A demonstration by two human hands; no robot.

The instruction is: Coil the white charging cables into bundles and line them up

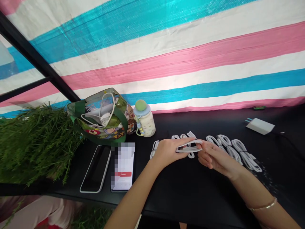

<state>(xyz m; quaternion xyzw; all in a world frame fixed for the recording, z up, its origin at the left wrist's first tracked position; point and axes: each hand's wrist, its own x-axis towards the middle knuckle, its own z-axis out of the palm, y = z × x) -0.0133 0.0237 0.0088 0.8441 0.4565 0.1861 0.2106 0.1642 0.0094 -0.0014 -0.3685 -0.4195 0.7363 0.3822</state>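
Between my two hands, above the black table, is a white cable [190, 149] coiled into a long loop. My left hand [168, 151] is closed around its left end, with the thumb below and the fingers above. At the loop's right end, my right hand [212, 156] pinches the cable, its other fingers curled. Partly hidden behind my left hand lie more bundled white cables, one of them a tied coil [154, 149] on the left. To the right of my right hand are several more, including a long white bundle [246, 156].
Left of my arms lie a dark-screened phone [96, 168] and a lit phone [125, 168]. Behind them stand a green bag [109, 121] and a bottle [146, 122] with a green-topped lid. A white charger [259, 126] rests far right. Leafy plants [35, 143] crowd the left edge.
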